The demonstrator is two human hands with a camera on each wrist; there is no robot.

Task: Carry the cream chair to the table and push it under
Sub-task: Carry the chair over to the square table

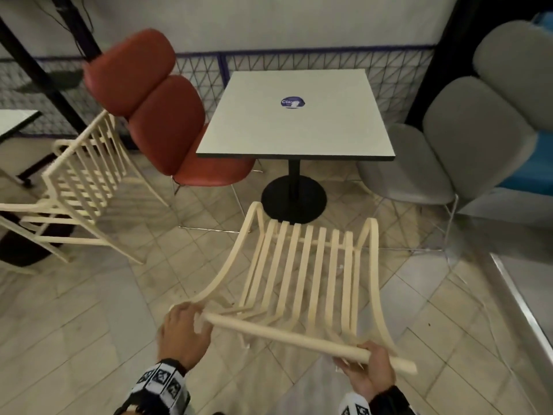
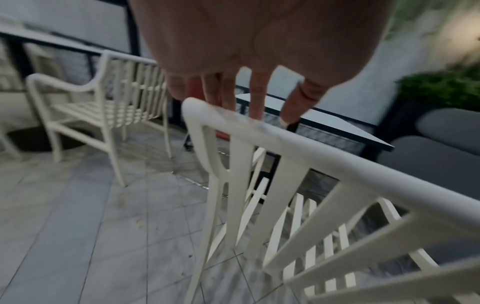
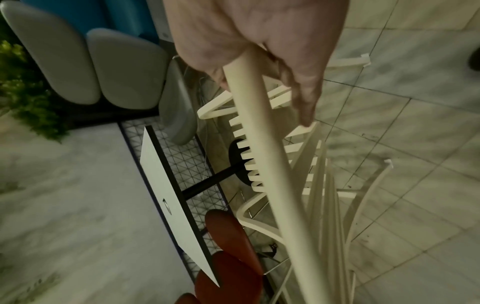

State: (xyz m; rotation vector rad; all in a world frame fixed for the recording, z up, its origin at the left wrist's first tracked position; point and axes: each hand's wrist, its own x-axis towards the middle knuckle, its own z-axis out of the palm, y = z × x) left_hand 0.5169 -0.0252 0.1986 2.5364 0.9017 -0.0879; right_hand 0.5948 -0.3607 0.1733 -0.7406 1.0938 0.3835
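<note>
Pale stone floor tiles [image 1: 89, 310] lie below the fingers [image 1: 194, 324]. Well beyond them stands a white wall [image 1: 299, 22] with purple-framed wire mesh [image 1: 197, 70]. A red padded chair [image 1: 155, 100] is beyond-left and a grey padded chair [image 1: 466, 130] beyond-right.

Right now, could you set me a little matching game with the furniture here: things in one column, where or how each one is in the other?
Things:
1. cream chair
2. red chair
3. grey chair
4. table

Places or states:
A. bears a round blue sticker
B. stands at the table's left side
C. held at its top rail by the left hand and right hand
D. stands at the table's right side

Pairs: 1-C; 2-B; 3-D; 4-A
</note>
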